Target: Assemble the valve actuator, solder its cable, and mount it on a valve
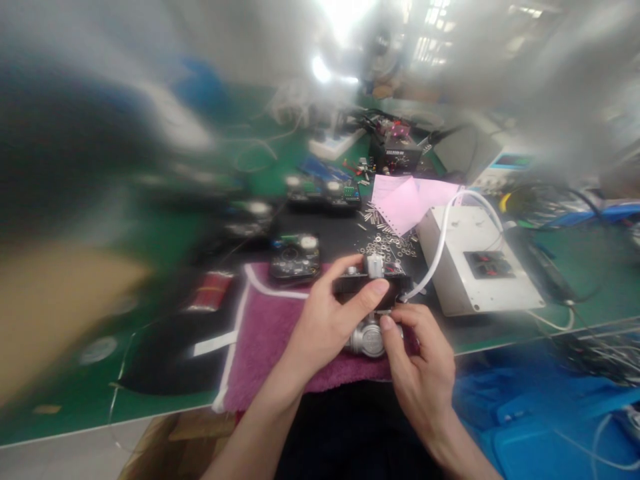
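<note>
My left hand (327, 320) grips a black rectangular device (370, 285) with a small silver part on top, thumb across its near face and index finger over the top. My right hand (420, 363) pinches at the underside of that device, fingers curled, just above a round silver metal part (367, 341). Both hands work over a purple towel (270, 333) on the green bench. A white tube (440, 247) runs from the device's right end.
A white box (475, 267) with a black switch sits to the right. Several small metal screws (390, 247) and pink paper (407, 200) lie behind. A black circuit module (295, 257) is at the towel's far edge. Blue bins (540, 413) stand lower right. The left side is blurred.
</note>
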`<state>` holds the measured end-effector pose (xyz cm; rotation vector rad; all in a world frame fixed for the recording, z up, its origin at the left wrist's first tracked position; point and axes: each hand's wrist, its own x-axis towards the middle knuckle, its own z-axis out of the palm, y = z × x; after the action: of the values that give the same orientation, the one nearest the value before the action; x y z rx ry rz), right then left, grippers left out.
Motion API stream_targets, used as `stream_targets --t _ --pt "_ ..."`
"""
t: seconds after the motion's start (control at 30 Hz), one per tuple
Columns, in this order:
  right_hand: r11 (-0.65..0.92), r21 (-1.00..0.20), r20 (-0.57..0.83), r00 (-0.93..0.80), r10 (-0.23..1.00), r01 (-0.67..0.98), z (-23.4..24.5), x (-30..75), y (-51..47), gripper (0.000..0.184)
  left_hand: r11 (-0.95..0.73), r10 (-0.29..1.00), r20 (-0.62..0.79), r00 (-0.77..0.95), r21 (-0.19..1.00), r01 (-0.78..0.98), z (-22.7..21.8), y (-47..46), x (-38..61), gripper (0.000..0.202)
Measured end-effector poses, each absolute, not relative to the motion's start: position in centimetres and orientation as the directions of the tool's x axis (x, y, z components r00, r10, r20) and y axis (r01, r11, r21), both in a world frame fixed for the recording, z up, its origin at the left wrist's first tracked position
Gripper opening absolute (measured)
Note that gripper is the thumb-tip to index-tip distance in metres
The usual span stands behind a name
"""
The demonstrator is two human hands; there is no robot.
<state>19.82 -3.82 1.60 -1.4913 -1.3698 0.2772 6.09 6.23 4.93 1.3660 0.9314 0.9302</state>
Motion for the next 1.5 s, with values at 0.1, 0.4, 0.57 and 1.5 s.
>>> stream_targets --t 0.1,0.4,0.57,1.5 --pt "0.2 -0.767 0.468 0.319 0.824 0.609 1.5 19.8 -3.9 0.006 -0.002 0.931 0.003 0.366 1.0 -0.004 4.8 6.2 6.0 0.05" --pt "0.198 -0.774 0.483 0.359 0.798 0.601 1.0 19.6 -3.8 0.007 0.005 0.937 -0.018 0.348 0.999 0.038 4.6 6.2 6.0 0.055" --pt "0.206 -0.762 0.5 0.355 0.79 0.614 1.1 19.4 -3.9 0.007 0.007 0.936 -0.014 0.352 1.0 0.023 4.7 6.1 6.0 0.054" --pt "0.226 -0.721 0.626 0.477 0.617 0.655 3.8 22.9 -5.7 0.011 0.014 0.962 -0.096 0.256 0.952 0.305 1.8 7.6 4.5 0.061"
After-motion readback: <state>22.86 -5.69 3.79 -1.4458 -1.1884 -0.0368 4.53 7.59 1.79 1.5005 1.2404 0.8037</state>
